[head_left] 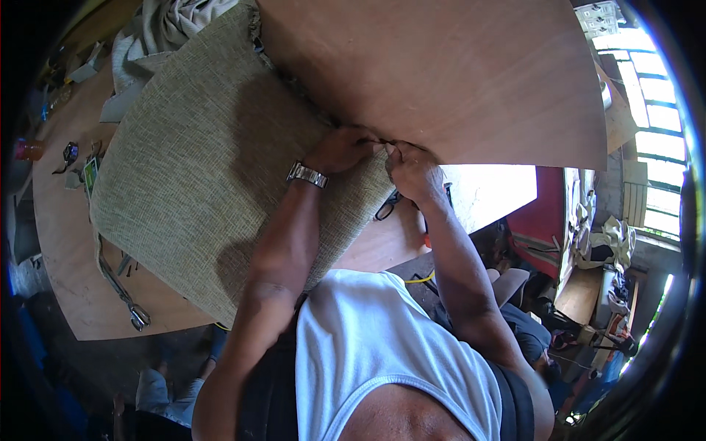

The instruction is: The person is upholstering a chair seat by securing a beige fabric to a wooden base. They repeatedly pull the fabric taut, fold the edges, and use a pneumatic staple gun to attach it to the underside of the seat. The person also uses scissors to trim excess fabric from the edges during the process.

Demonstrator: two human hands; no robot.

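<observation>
A large panel upholstered in beige-green woven fabric (169,169) lies tilted on the table, its far edge against a big brown wooden board (441,73). A thin dark strip (387,141) runs along that edge near the fabric's right corner. My left hand (342,149), with a metal watch (307,175) at its wrist, pinches the strip from the left. Close beside it, my right hand (417,173) pinches the strip at the corner. The fingertips partly hide what lies between them. Black-handled scissors (385,209) lie just below the right hand, partly covered by the fabric.
The wooden table (66,257) shows at the left, with metal shears (138,317) near its front edge and small tools farther back. Bunched grey cloth (147,44) sits at the far left. Other people sit low at the right (522,331) and lower left (165,393).
</observation>
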